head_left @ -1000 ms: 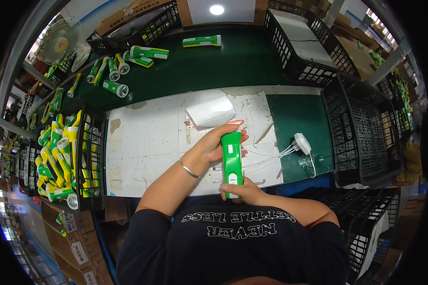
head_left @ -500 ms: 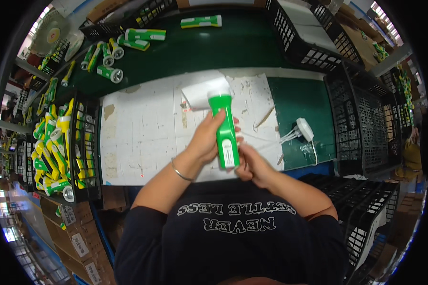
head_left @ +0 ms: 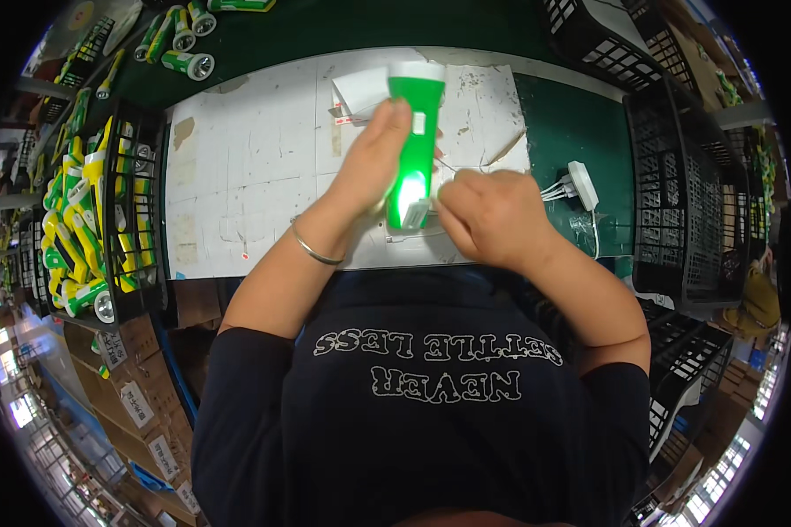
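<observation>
My left hand (head_left: 373, 158) is wrapped round a green flashlight (head_left: 413, 92) with a white head, held over the white work board (head_left: 255, 167). Its head points away from me, and a small white switch (head_left: 419, 123) faces up. Bright light glows in the lower green body, just above a pale flap-like piece (head_left: 416, 213) at the tail. Beside that end is my right hand (head_left: 497, 215), its fingers curled closed. What they hold, if anything, is hidden. A thin pale cord passes behind the flashlight near the right knuckles.
A white power strip (head_left: 582, 185) with cables lies right of the board. On the left a black crate (head_left: 141, 255) holds many flashlights; several more flashlights (head_left: 189, 64) lie at the far left. Black crates (head_left: 681, 198) stand on the right. A white sheet (head_left: 360, 94) lies behind the flashlight.
The flashlight has tilted and its switch side now faces up. A bright glow has appeared in its lower body. My right hand has turned, knuckles up, beside its tail. The view has shifted.
</observation>
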The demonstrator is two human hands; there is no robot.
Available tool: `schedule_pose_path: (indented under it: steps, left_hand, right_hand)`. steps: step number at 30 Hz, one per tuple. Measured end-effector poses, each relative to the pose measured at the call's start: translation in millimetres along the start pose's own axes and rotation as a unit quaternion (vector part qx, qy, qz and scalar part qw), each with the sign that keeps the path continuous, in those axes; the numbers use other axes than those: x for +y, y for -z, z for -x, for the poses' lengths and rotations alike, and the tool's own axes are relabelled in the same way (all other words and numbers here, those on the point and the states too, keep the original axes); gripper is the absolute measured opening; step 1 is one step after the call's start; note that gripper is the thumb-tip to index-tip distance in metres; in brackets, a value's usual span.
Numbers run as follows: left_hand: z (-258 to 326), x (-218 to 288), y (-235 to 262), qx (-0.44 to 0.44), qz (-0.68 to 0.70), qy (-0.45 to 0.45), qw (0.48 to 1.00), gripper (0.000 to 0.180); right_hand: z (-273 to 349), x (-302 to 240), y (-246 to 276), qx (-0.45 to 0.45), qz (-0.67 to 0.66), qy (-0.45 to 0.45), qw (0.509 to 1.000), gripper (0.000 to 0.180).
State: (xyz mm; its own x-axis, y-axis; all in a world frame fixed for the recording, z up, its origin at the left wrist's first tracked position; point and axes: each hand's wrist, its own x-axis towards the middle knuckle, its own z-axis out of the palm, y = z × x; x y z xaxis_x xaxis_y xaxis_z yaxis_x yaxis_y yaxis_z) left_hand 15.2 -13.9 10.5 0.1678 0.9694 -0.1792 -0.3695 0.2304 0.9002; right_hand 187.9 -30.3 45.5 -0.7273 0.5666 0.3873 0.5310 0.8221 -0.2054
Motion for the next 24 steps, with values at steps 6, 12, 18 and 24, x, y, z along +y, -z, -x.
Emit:
schedule_pose_path:
  steps: [6,12,18,24]
  left_hand:
    - [-7.6,14.4,17.9,0.037,0.093,-0.005,0.995,0.042]
    - [-0.9,3.8,5.0,-0.049,0.085,0.005,0.995,0.035]
    - [12.8,14.0,8.0,-0.028,-0.112,0.041,0.992,0.034]
    - [25.3,22.8,10.3,-0.081,-0.487,-0.157,0.855,0.048]
  right_hand:
    - [15.6,-16.0,-8.2,0.005,-0.128,0.079,0.989,0.026]
    - [-17.0,1.3,-29.0,0.073,-0.244,-0.199,0.946,0.039]
    - [-18.2,47.6,-15.7,0.061,-0.409,-0.308,0.857,0.041]
    - [-25.5,64.6,6.3,-0.11,-0.445,-0.249,0.853,0.058]
